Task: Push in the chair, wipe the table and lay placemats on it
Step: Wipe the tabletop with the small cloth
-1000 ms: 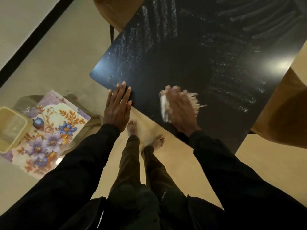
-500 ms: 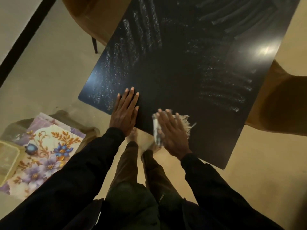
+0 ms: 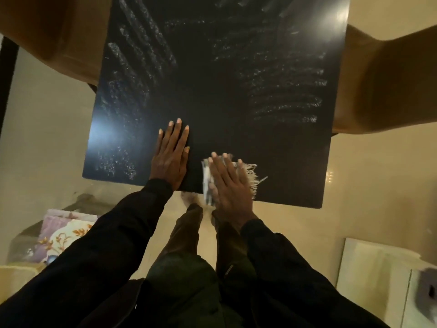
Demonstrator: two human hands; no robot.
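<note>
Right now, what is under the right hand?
Under the right hand lies a pale fringed cloth, pressed onto the black table. Only its edges show; the hand covers its middle.

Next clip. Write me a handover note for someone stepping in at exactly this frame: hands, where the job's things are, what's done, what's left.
Left hand: flat on the table near its front edge, holding nothing.
Right hand: fingers straight, pressing the cloth onto the front edge.
Placemats: floral stack low at the left, off the table.
Left chair and right chair: close against the table's sides.
Done: wipe streaks cover much of the top.
Left: finish wiping, then lay the placemats.
</note>
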